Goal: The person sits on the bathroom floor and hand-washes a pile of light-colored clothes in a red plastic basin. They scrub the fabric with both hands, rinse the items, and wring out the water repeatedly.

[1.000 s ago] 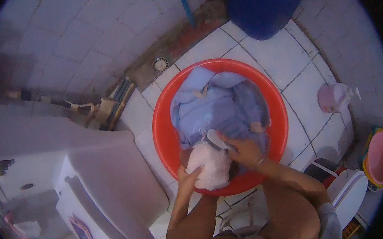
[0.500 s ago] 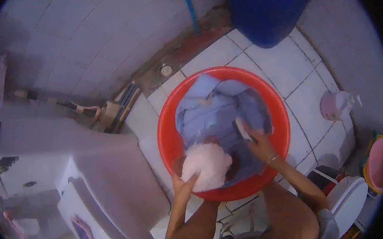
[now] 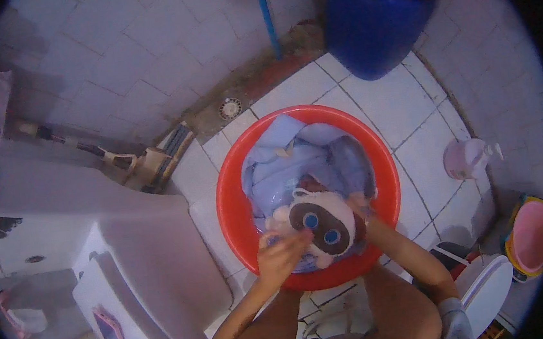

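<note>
Both hands work inside a round red plastic basin [image 3: 237,218] that stands on the white tiled floor [image 3: 402,113]. Between them sits a white plush toy with a dark face patch and two blue eyes [image 3: 323,228], lying on top of pale blue wet cloth [image 3: 296,161] that fills the tub. The left hand [image 3: 280,254] is closed around the toy's near side, fingers curled over its edge, while the right hand [image 3: 357,208] presses against its far side, partly hidden behind the plush. Half a second ago the toy showed only as a plain white lump with its face hidden; now the face points up toward the camera, so it has been turned over in the hands, exposing its front. A blue plastic barrel [image 3: 372,28] stands beyond the basin, and a white machine with its lid [image 3: 123,247] sits to the left.
</note>
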The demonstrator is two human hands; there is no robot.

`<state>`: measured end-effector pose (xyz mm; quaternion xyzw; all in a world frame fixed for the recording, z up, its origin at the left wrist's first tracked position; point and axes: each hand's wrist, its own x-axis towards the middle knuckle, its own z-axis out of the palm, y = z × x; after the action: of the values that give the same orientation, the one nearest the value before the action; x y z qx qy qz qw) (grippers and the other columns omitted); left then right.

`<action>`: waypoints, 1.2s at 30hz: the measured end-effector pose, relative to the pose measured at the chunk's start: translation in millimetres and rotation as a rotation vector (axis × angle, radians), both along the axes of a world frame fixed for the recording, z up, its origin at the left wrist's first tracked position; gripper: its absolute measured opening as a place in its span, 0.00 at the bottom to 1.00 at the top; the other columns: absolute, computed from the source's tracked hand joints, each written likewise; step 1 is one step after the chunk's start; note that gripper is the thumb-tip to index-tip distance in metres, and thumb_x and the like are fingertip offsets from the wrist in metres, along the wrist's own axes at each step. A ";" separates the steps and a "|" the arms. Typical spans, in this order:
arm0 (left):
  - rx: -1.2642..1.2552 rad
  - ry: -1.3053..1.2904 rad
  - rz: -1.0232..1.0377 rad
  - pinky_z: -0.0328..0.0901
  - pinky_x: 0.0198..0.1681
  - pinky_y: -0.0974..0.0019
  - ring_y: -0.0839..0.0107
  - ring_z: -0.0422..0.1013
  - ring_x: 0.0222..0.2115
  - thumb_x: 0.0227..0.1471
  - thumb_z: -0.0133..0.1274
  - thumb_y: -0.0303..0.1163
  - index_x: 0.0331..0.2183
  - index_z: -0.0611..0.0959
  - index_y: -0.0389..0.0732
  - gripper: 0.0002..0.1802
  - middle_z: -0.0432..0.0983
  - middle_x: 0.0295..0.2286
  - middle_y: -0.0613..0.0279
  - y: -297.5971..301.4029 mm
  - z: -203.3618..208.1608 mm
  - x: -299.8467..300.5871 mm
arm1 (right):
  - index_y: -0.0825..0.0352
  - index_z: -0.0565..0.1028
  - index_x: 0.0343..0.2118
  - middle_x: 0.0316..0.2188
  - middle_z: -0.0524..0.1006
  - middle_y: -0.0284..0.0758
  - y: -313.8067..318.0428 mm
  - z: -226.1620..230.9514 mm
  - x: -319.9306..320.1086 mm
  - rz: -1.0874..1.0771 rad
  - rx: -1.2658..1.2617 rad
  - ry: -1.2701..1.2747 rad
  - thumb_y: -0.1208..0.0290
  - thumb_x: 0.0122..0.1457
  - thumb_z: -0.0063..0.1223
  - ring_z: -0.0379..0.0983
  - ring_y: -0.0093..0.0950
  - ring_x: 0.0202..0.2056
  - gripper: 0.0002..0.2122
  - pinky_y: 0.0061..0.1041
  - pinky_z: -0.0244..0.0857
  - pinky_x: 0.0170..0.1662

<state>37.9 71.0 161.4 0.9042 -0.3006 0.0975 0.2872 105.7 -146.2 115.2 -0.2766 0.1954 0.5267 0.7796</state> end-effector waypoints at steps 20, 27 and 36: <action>-1.440 1.463 0.610 0.60 0.46 0.66 0.68 0.65 0.43 0.47 0.51 0.30 0.49 0.63 0.37 0.27 0.66 0.43 0.61 12.9 -68.2 -31.8 | 0.57 0.46 0.59 0.55 0.54 0.46 -37.8 -85.9 29.1 0.659 -1.689 -0.915 0.70 0.45 0.51 0.63 0.43 0.47 0.37 0.36 0.62 0.46; -1.354 1.563 0.610 0.64 0.44 0.64 0.68 0.68 0.39 0.46 0.53 0.31 0.45 0.68 0.39 0.23 0.70 0.40 0.60 38.4 -141.4 -10.1 | 0.51 0.43 0.59 0.50 0.60 0.50 -37.2 -140.4 23.7 0.873 -1.946 -1.231 0.63 0.40 0.58 0.65 0.44 0.45 0.43 0.37 0.63 0.44; -1.454 1.415 0.549 0.63 0.44 0.64 0.66 0.66 0.42 0.44 0.53 0.26 0.49 0.61 0.38 0.29 0.67 0.42 0.58 33.5 -127.2 -11.8 | 0.43 0.54 0.56 0.33 0.73 0.46 15.9 -50.0 -12.5 0.203 -1.171 -1.564 0.66 0.47 0.47 0.72 0.43 0.32 0.30 0.37 0.66 0.34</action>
<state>26.0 104.5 34.2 0.4020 0.2822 -0.2343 0.8390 93.3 -130.3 65.2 -0.9057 -0.1703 0.0794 0.3801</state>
